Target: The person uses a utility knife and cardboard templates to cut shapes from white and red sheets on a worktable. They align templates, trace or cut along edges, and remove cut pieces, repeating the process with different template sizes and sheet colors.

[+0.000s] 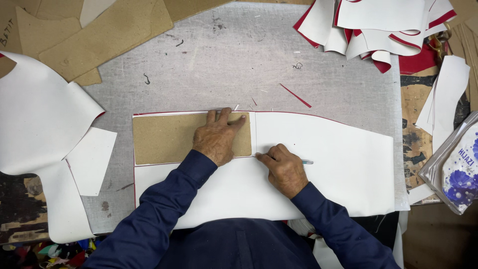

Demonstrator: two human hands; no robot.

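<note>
The left hand point(217, 141) lies flat, fingers spread, pressing down on a rectangular brown cardboard template point(167, 138) that sits on a large white sheet point(328, 164) of what looks like faux leather with a red underside. Just to its right, the right hand point(285, 171) is curled around a slim pen-like tool point(304, 162), whose working tip is hidden under the fingers, at the template's lower right corner.

The sheet looks thin, limp and light, likely to slide or ripple on the grey surface point(239, 60) unless weighted, so a flat palm is the sensible hold. The template looks stiff enough to guide a tool along its edge (though light enough to shift if the palm lifts), and is best pinned near the edge being followed.

Beyond the hands lies a thin red offcut strip point(295, 95); farther to the right, a heap of white-and-red cut pieces point(378, 30). Left of the left hand lies another curved white piece point(40, 119), with more cardboard patterns point(99, 35) beyond it.
</note>
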